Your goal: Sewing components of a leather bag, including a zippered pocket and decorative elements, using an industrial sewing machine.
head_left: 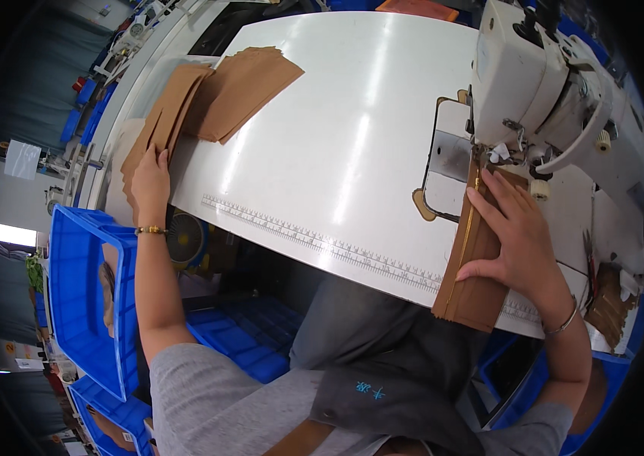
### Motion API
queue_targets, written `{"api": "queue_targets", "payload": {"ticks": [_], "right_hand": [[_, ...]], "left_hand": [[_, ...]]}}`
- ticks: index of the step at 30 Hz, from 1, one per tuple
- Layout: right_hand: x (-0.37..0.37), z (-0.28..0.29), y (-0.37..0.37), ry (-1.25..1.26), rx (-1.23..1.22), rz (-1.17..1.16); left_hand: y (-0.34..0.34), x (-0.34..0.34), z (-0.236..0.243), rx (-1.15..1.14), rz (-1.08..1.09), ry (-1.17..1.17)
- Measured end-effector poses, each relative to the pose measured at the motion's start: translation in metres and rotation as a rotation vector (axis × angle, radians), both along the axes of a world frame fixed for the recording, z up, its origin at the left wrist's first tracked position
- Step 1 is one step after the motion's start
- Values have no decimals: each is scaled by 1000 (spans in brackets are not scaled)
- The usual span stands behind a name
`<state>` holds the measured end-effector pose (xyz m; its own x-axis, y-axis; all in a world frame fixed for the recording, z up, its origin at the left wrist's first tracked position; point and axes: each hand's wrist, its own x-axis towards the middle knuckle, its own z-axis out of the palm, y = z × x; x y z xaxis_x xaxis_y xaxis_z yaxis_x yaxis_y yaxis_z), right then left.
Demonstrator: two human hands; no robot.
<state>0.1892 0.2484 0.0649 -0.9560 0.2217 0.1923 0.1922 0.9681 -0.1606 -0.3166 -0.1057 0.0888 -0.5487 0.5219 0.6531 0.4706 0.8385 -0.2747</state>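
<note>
My right hand (516,235) lies with fingers spread on a brown fabric panel (481,289), pressing it to the table. A zipper with gold-coloured teeth (468,235) runs along that panel. The panel's far end sits at the needle area of a white sewing machine (519,83); the presser foot itself is hard to make out. Away to the left, my left hand (152,178) grips the near end of a stack of brown fabric pieces (174,99). A second fanned stack of brown pieces (246,87) rests beside it on the white table (337,137).
A printed ruler strip (322,247) follows the table's near edge. Blue crates (94,296) stand at the left, with another blue crate (250,334) below the table. Scissors (589,254) and brown scraps (610,304) lie at the right.
</note>
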Motion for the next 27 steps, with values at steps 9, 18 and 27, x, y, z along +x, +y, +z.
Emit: {"api": "queue_targets", "payload": {"ticks": [9, 18, 27], "right_hand": [[1, -1, 0, 18, 15, 6], [-1, 2, -2, 43, 25, 6], [3, -2, 1, 26, -17, -4]], "left_hand": [[-43, -57, 40, -36, 30, -235], [36, 32, 162, 111, -237, -302], [122, 260, 101, -607, -737, -1520]]}}
